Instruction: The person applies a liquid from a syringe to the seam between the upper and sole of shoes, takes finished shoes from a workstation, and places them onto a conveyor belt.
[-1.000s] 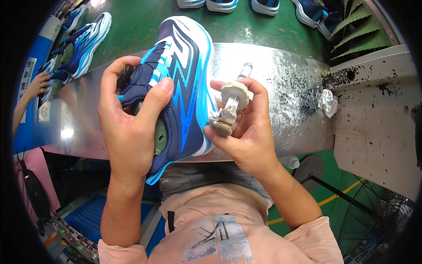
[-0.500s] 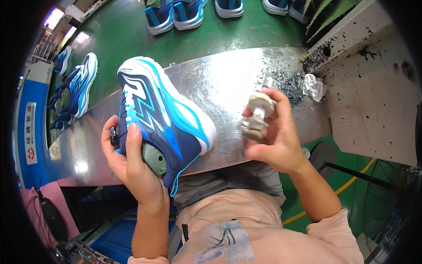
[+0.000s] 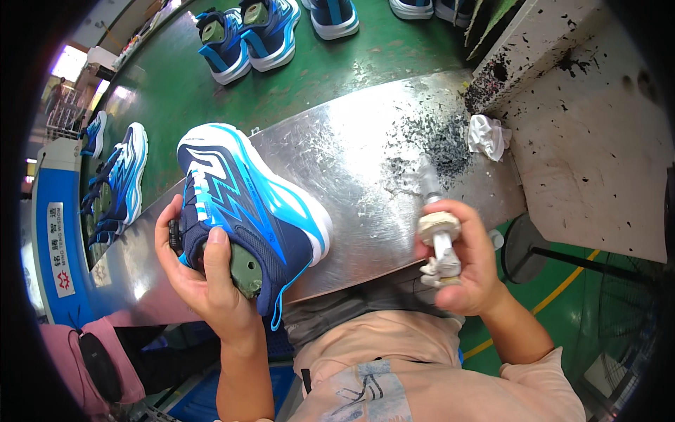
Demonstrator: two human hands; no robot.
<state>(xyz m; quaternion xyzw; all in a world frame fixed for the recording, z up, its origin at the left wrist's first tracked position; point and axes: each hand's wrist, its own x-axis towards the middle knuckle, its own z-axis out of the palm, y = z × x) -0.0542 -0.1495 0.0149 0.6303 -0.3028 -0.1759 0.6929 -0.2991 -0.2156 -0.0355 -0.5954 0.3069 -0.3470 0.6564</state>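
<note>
In a peach shirt (image 3: 383,341) at the bottom of the frame, a person gripped a navy-and-blue shoe (image 3: 256,200) left of centre, the left hand (image 3: 214,292) closed around its opening, where a green insert (image 3: 245,271) showed. The shoe's toe pointed to the upper left. Right of centre, the right hand (image 3: 474,257) held a whitish tool (image 3: 444,246) with a clear tip, well apart from the shoe. Behind them lay a metal worktop (image 3: 351,197) flecked with black, a crumpled white paper (image 3: 489,138) near its right end. Beyond, on a green surface (image 3: 158,88), similar shoes (image 3: 126,179) stood at the left, with more shoes (image 3: 267,46) along the top.
</note>
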